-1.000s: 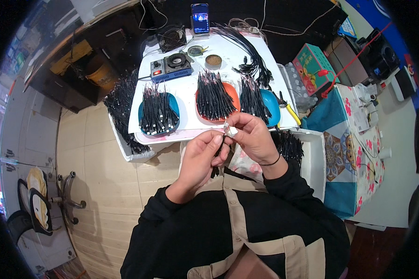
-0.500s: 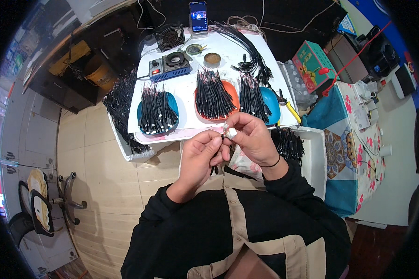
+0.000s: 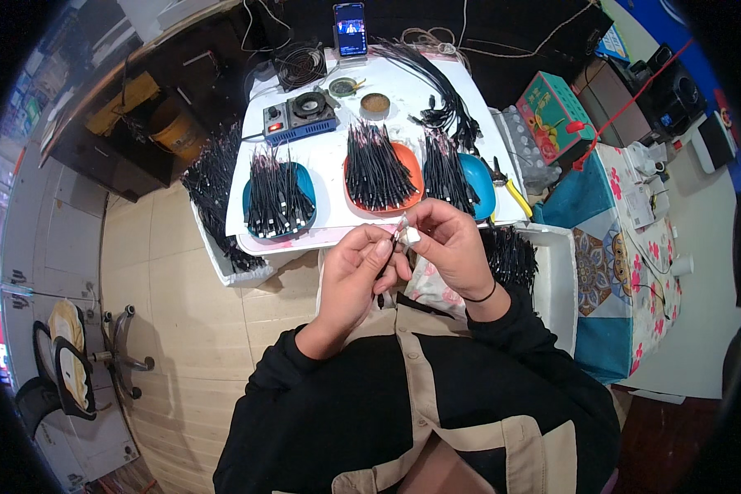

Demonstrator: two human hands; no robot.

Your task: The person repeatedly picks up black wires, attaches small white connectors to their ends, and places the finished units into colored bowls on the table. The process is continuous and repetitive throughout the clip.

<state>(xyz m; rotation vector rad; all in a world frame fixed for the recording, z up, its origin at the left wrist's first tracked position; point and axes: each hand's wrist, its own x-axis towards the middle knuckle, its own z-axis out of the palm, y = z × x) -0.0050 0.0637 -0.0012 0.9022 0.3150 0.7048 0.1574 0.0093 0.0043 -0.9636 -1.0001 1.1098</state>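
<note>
Hardly anything had shifted since the earlier frame: only the fingertips had changed slightly, and both hands had kept their place before the white-topped counter [image 3: 329,165]. From where I stood, the left hand [image 3: 356,276] pinched a thin black cable [image 3: 386,270] between thumb and fingers, its lower end hanging beneath. Just beside it, the right hand [image 3: 449,247] had thumb and forefinger pressed together on a small white piece [image 3: 410,236], at the cable's upper end; its exact form was too small to tell. Beyond them, bundles of short black cables lay in a squarish orange tray [image 3: 411,156] between two blue trays [image 3: 483,186]. Yellow-handled pliers [image 3: 514,200] lay at the right edge, and a blue metal heating unit [image 3: 300,122] stood farther back.
</note>
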